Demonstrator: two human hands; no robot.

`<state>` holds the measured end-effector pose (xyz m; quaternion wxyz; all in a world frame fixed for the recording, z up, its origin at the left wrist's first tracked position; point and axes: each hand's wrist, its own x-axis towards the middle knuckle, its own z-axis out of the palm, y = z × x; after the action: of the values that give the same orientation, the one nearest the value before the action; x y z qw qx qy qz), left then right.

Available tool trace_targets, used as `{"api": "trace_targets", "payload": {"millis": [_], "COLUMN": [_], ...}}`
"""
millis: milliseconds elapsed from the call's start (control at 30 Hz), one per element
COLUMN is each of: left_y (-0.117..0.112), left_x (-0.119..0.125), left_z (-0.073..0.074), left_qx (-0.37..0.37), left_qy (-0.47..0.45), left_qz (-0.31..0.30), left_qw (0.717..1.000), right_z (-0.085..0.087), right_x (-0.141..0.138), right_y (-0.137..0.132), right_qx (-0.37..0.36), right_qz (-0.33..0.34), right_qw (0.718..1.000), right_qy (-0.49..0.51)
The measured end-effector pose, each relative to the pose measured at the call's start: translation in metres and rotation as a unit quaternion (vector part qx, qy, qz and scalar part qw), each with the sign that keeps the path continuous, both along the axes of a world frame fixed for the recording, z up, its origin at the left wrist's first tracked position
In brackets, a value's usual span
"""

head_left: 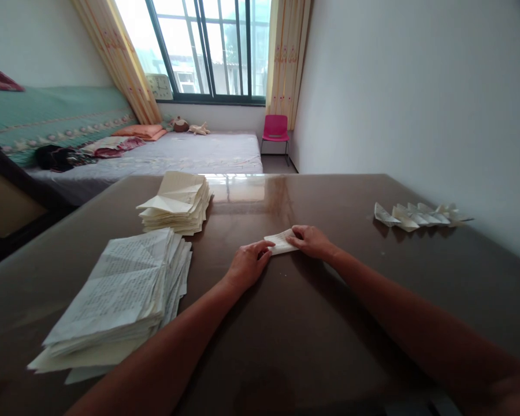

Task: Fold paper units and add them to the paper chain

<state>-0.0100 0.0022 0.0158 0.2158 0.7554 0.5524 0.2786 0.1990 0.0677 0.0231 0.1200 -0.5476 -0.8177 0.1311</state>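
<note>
A small folded sheet of paper with faint writing lies on the brown table in front of me. My left hand grips its left end, the fingertips pressed on the edge. At the other end, my right hand pinches the paper between thumb and curled fingers. To my left is a stack of handwritten sheets, creased and uneven. Behind it sits a second stack of cream paper. Several small folded paper pieces stand in a row at the far right.
The glossy brown table reaches to the white wall on the right. Beyond its far edge are a bed, a pink chair and a window with curtains. A dark wooden chair back stands at the left.
</note>
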Motion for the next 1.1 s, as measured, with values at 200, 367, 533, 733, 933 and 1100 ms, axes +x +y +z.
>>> {"api": "trace_targets", "payload": {"millis": [200,367,533,733,933,1100], "left_y": [-0.003,-0.003,-0.003,-0.004,-0.008,-0.011], "left_x": [0.003,0.004,0.006,0.007,0.008,0.008], "left_z": [-0.004,-0.003,0.001,0.001,0.005,0.011], "left_qx": [0.044,0.046,0.042,0.062,0.071,0.074], "left_qy": [0.067,0.103,0.129,0.176,0.243,0.282], "left_qz": [-0.009,-0.02,-0.027,-0.035,-0.032,-0.026], "left_qw": [0.997,0.993,0.99,0.982,0.967,0.956], "right_z": [-0.007,-0.008,-0.009,-0.007,-0.008,-0.011], "right_x": [-0.006,-0.007,-0.007,-0.008,-0.008,-0.007], "right_y": [-0.01,-0.011,-0.01,-0.01,-0.009,-0.008], "right_qx": [0.026,0.035,0.041,0.036,0.039,0.045], "right_qz": [-0.072,-0.081,-0.089,-0.096,-0.091,-0.092], "right_qw": [0.997,0.996,0.994,0.994,0.994,0.994], "right_qy": [-0.022,-0.031,-0.039,-0.043,-0.041,-0.035]}}
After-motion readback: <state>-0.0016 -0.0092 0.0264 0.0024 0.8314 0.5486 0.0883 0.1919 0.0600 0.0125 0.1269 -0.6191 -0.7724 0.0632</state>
